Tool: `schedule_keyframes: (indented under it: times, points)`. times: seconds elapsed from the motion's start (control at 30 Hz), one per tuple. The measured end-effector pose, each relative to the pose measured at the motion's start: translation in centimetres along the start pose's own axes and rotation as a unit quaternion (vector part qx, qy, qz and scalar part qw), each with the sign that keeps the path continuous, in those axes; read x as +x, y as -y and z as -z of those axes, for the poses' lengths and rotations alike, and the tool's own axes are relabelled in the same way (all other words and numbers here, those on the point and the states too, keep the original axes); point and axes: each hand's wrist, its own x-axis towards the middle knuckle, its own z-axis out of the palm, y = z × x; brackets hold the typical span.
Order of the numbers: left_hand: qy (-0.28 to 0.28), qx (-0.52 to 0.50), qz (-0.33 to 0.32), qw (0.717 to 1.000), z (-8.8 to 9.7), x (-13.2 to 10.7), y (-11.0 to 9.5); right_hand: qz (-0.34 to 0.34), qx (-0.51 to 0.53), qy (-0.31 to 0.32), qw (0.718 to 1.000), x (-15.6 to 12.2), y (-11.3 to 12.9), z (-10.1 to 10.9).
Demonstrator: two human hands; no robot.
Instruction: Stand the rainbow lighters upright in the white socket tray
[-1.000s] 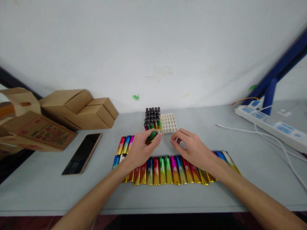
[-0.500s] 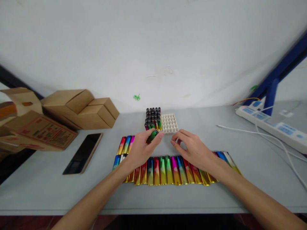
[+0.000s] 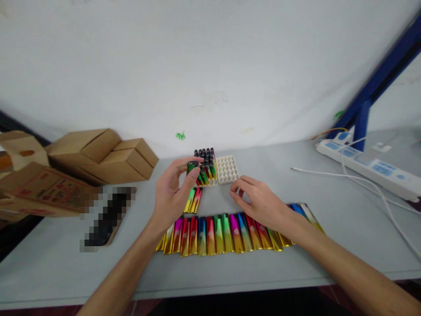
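Tube (image 3: 192,166), green with a black top, was pinched upright between thumb and fingers of the left hand (image 3: 169,188), above the desk (image 3: 276,274) near the upright tubes (image 3: 205,158). It was presumably light, stiff and slick; a mid-body hold below the top appeared most secure. The right hand (image 3: 258,198) curled loosely near the white tray (image 3: 227,169); fingertip contact could not be determined.

Grey table (image 3: 263,272) with a row of shiny lighters (image 3: 219,235), white tray (image 3: 227,169), cardboard boxes (image 3: 98,156), power strip (image 3: 368,166).
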Motion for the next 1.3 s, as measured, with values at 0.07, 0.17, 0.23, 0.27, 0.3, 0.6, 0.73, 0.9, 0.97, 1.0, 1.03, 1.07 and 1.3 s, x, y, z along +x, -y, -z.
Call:
schedule_keyframes:
  times: [0.07,0.17,0.23,0.27,0.3,0.6,0.73,0.9,0.97,1.0,1.03,1.07,1.3]
  points:
    - [-0.003,0.054,-0.028,0.998,0.0,0.4,0.1,0.0,0.004,0.0,1.0,0.0,0.0,0.0]
    - [0.017,0.127,-0.044,0.991,-0.3,0.8,0.7,0.002,0.006,-0.003,1.0,0.0,0.0,0.0]
    - [0.031,0.175,-0.047,0.983,-0.5,1.0,1.0,0.003,0.005,-0.003,1.0,0.0,0.0,0.1]
    - [0.036,0.202,-0.053,0.977,-0.6,1.1,1.2,0.003,0.004,-0.003,1.0,0.0,0.0,0.1]
    - [0.04,0.227,-0.061,0.971,-0.8,1.2,1.4,0.002,0.004,-0.003,1.0,0.0,0.1,0.1]
    - [0.057,0.296,-0.127,0.945,-1.8,1.7,4.7,0.0,-0.004,0.003,1.0,0.0,0.5,0.5]
    - [0.045,0.3,-0.115,0.946,-2.1,1.5,5.9,0.003,-0.008,0.002,1.0,0.0,0.5,0.4]
    - [0.043,0.284,-0.109,0.952,-2.1,1.3,6.3,0.004,-0.01,0.006,1.0,0.0,0.6,0.4]
    - [0.051,0.274,-0.107,0.954,-2.2,1.2,6.3,0.002,-0.009,0.008,1.0,0.0,0.6,0.3]
    - [0.054,0.27,-0.106,0.956,-2.2,1.2,6.3,0.001,-0.009,0.011,1.0,0.0,0.6,0.3]
    - [0.058,0.266,-0.104,0.956,-2.2,1.2,6.3,0.0,-0.009,0.013,1.0,0.0,0.6,0.3]
    - [0.061,0.264,-0.103,0.957,-2.2,1.3,6.3,-0.002,-0.01,0.016,1.0,0.0,0.6,0.3]
    - [0.092,0.312,-0.118,0.938,-1.8,1.3,6.6,0.0,-0.012,0.024,1.0,-0.1,0.5,0.2]
